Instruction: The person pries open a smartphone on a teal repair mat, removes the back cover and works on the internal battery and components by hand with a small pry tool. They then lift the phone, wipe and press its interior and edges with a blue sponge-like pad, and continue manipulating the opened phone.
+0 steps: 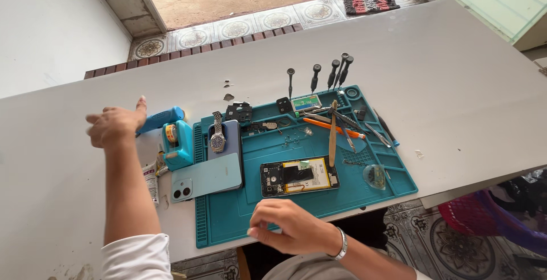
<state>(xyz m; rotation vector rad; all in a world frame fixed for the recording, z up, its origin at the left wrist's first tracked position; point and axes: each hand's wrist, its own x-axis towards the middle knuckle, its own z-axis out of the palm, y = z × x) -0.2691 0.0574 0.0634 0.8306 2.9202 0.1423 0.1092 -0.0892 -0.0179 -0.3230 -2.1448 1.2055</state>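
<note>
Though curled, right hand (283,223) contents hidden

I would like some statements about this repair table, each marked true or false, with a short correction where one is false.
1. The opened phone lies on the teal work mat. True.
2. The left hand holds the opened phone. False: it is raised over the table left of the mat, near the blue tool, and holds no phone.
3. A wristwatch lies on the left part of the mat. True.
4. The right hand grips a screwdriver. False: it is at the mat's near edge; no screwdriver shows in it.
5. The screwdrivers stand upright behind the mat. True.
</note>
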